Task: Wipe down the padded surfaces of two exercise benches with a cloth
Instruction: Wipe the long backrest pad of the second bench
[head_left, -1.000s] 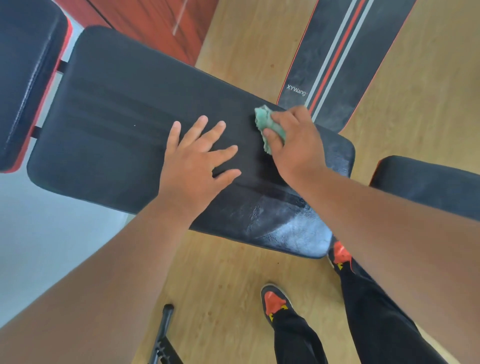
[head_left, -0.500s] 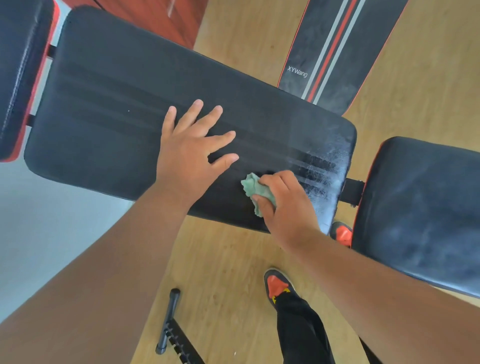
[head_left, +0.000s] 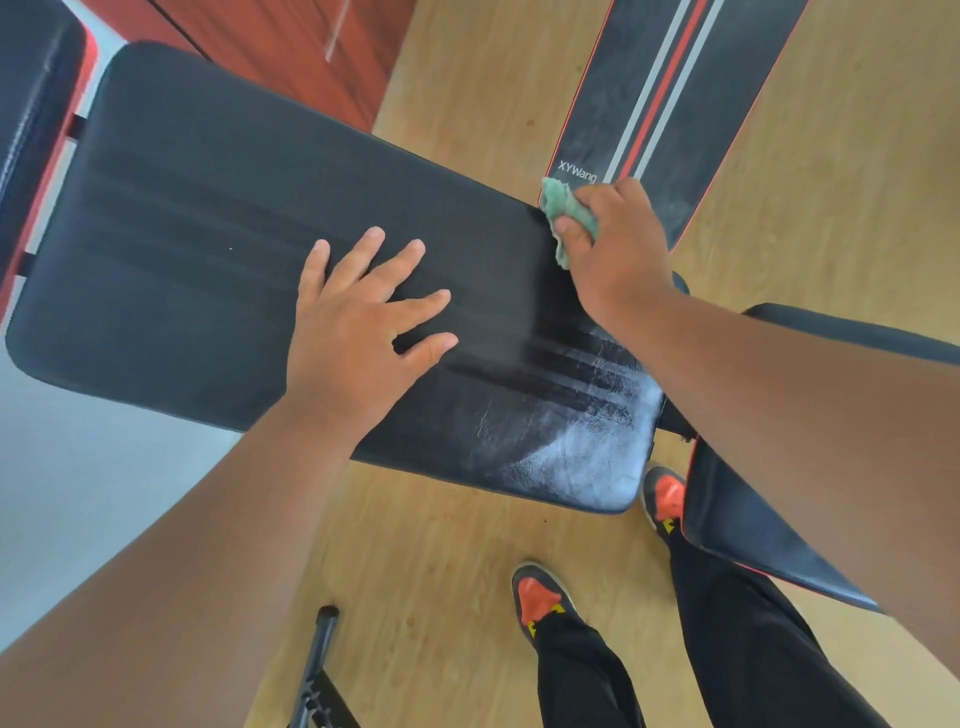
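The right hand (head_left: 615, 249) gripped a bunched green cloth (head_left: 567, 215) at the far edge of the large black bench pad (head_left: 208, 234), fingers curled round the fabric, while the left hand (head_left: 358, 338) lay flat on the middle of the pad with its fingers spread, holding nothing. The step in hand looked to be a stroke across the width of the pad near its right end. To do it well, the cloth would need firm, even pressure carried right over the rounded far edge, with each pass overlapping the one beside it, since the near right corner (head_left: 587, 462) showed a pale, cracked, hazy patch and dark streaks ran beside it. The braced left hand would help keep the pad from rocking, but would have to shift so the area under the palm got wiped too. The striped bench pad (head_left: 649, 104) beyond, marked XYWang, looked dusty and probably untouched. How much of the cloth actually touched the pad was hard to judge, as the hand covered most of it. A second black pad (head_left: 753, 545) at the right was largely hidden by the right forearm, and another red-trimmed pad (head_left: 31, 104) at the upper left was cut off by the frame.
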